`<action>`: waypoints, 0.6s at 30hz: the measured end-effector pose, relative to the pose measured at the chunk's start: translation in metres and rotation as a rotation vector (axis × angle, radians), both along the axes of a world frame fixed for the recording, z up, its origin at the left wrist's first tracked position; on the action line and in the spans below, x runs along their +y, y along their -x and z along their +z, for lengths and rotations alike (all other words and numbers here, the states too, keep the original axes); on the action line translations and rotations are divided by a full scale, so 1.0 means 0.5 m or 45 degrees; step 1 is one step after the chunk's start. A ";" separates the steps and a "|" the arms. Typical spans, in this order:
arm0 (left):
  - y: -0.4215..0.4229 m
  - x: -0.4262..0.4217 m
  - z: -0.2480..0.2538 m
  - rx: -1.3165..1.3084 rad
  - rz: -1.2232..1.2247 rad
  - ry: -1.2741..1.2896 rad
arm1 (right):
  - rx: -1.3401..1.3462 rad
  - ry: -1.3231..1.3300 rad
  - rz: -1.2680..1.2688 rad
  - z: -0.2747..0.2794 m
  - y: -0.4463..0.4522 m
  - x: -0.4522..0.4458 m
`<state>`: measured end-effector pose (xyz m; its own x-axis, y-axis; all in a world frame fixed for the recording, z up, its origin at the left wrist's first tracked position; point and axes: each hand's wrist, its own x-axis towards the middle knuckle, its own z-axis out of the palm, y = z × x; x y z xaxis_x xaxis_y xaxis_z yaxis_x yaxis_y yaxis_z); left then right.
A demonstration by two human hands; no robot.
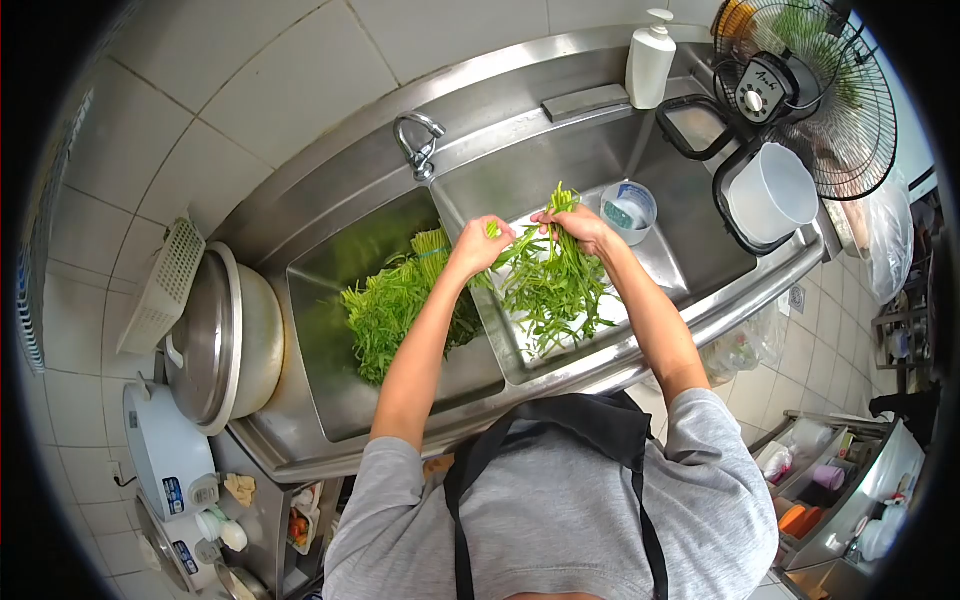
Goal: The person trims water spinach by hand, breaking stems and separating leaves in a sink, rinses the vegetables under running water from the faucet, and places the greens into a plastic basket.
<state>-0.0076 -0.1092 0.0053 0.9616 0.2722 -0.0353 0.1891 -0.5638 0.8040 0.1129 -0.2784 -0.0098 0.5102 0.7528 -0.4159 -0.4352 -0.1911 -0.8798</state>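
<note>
My right hand (582, 226) is closed round the stems of a bunch of leafy greens (555, 290), whose leaves hang down over the right sink basin (700, 225). Close beside it, my left hand (483, 245) has its fingers pinched, with a bit of green stem showing between them. In the left basin (335, 415) lies a large heap of the same greens (385, 310). One bundle in that heap is tied with a blue-green band. A small round tub (629, 212) sits in the right basin, just beyond my right hand.
A curved faucet (420, 148) rises behind the basins, with a white pump bottle (651, 62) further right. A black fan (800, 95) and a translucent bucket (772, 198) stand at the right end. A large lidded pot (225, 335) is on the left.
</note>
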 end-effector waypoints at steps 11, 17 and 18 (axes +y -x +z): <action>0.000 -0.046 0.062 0.219 -0.018 -0.403 | -0.025 0.056 -0.056 -0.006 0.004 0.016; -0.009 -0.051 0.066 0.246 -0.081 -0.549 | 0.079 0.085 -0.104 0.003 0.017 0.020; -0.010 -0.049 0.058 0.202 -0.069 -0.568 | 0.109 0.074 -0.125 0.003 0.017 0.020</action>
